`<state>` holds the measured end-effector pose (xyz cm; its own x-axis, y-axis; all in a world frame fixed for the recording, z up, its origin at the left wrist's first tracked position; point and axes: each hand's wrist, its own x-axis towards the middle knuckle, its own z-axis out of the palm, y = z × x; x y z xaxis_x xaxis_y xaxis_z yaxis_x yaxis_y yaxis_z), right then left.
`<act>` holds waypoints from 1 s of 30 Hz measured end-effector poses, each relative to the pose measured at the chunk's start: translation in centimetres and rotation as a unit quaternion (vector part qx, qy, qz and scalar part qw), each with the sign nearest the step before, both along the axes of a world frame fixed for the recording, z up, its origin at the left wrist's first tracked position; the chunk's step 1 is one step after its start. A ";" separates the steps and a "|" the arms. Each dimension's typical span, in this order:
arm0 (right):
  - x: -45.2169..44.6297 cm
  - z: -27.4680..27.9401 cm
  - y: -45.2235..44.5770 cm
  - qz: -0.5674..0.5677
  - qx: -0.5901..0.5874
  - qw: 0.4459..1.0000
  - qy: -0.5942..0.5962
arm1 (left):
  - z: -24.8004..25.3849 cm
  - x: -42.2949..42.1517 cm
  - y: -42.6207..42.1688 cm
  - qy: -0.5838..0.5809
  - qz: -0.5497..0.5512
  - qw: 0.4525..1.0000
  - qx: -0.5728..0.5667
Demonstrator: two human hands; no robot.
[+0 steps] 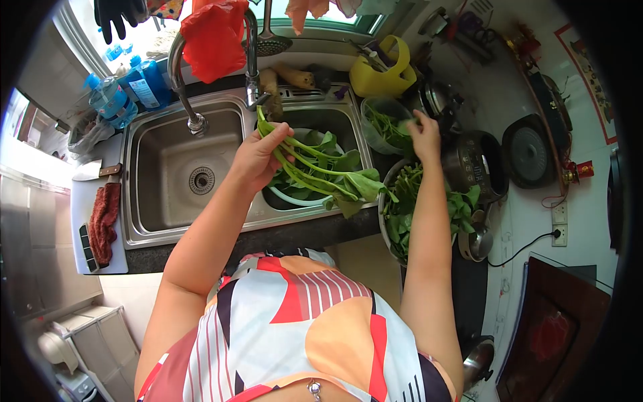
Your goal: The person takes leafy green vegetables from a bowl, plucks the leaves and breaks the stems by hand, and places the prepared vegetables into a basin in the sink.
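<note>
My left hand [262,155] is closed around several long green stems with leaves, a bunch of leafy greens [315,171], held over the right sink basin. Beneath the bunch, a pale round bowl [284,197] in that basin holds more greens. My right hand [426,137] is over the side of a clear plastic bowl [370,137] that contains cut greens. Its fingers are curled, and a green leaf [404,127] shows at the fingertips. Below my right forearm, a larger round basin [384,224] is heaped with leafy greens [404,191].
A steel double sink [151,161] has a faucet [194,120] hung with a red plastic bag [213,40]. Left are a knife [100,171], a reddish cloth [103,224] and blue bottles [149,84]. A yellow basket [385,79] and a dark cooker [472,164] stand right.
</note>
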<state>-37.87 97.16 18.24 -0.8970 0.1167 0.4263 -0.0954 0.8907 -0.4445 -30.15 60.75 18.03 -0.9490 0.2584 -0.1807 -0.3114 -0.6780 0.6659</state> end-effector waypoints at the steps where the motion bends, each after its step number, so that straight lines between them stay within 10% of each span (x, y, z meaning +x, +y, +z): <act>1: -0.2 -1.5 -0.5 -0.071 0.110 0.991 0.015 | 0.0 0.0 -0.3 0.007 0.000 1.000 -0.011; 6: 6.1 7.8 -11.9 0.281 -0.073 0.954 -0.073 | 0.7 0.7 -0.7 0.037 0.053 0.997 -0.053; 8: 8.8 8.2 -16.3 0.370 0.078 0.925 -0.038 | 1.3 1.0 -0.2 0.031 0.073 0.994 -0.071; 21: 9.9 3.2 -19.7 0.329 0.083 0.939 0.060 | 0.7 2.0 -1.0 0.087 0.146 0.979 -0.110; 25: 10.2 1.5 -20.5 0.244 -0.474 0.830 -0.163 | 0.4 2.6 -0.7 0.100 0.166 0.978 -0.083; 30: 7.7 3.1 -16.8 0.204 -0.519 0.823 -0.106 | 0.4 2.5 -3.2 0.144 0.156 0.976 -0.040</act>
